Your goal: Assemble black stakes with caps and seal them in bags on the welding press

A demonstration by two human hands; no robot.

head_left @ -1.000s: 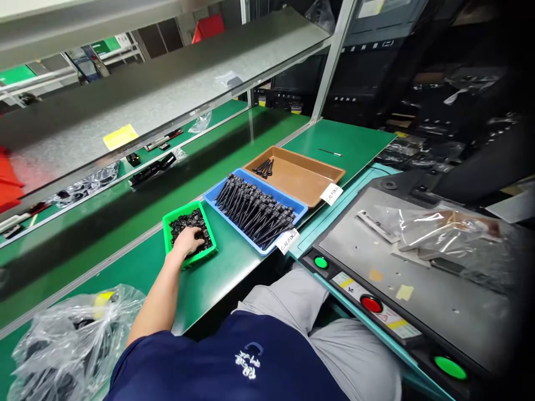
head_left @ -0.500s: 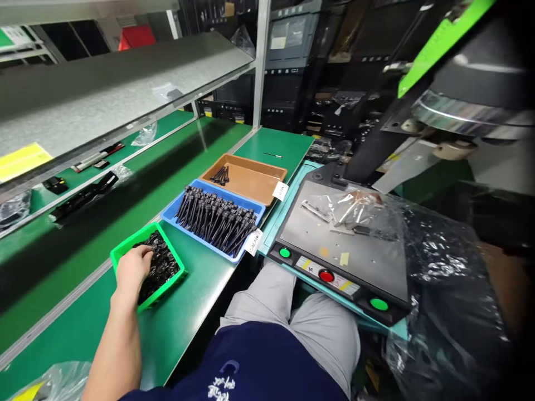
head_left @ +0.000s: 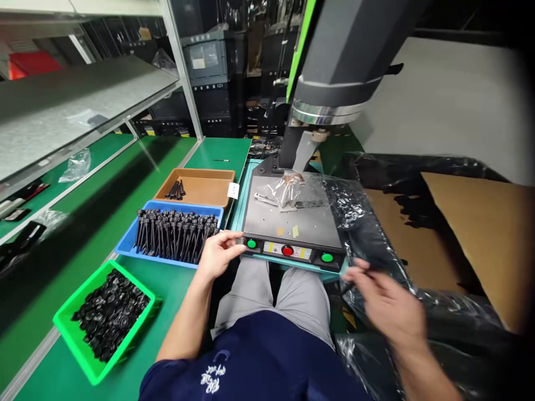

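Note:
My left hand point(head_left: 219, 255) is at the left front corner of the machine base point(head_left: 276, 225), beside its left green button point(head_left: 251, 244). Thumb and fingers are pinched together; a small dark bit shows at their tips, too small to name. Past the base's right front corner is my right hand point(head_left: 387, 306), smeared by motion, its fingers curled in. Something dark shows below its fingertips, but its kind is unclear. To the left stands a green bin point(head_left: 69, 328) of small black parts point(head_left: 112, 312). Behind it, a blue tray point(head_left: 125, 245) holds many black rod-like parts with thicker heads point(head_left: 175, 234).
A brown tray point(head_left: 204, 186) with several black rods lies behind the blue one. Over the base hangs the machine head point(head_left: 330, 106). Clear plastic and metal pieces point(head_left: 288, 192) lie on the plate. At right, a cardboard box point(head_left: 460, 223) is lined with black plastic point(head_left: 355, 206).
My left hand has left the green bin and moved right to the machine's front corner. My right hand has come into view at the right. The camera has turned right.

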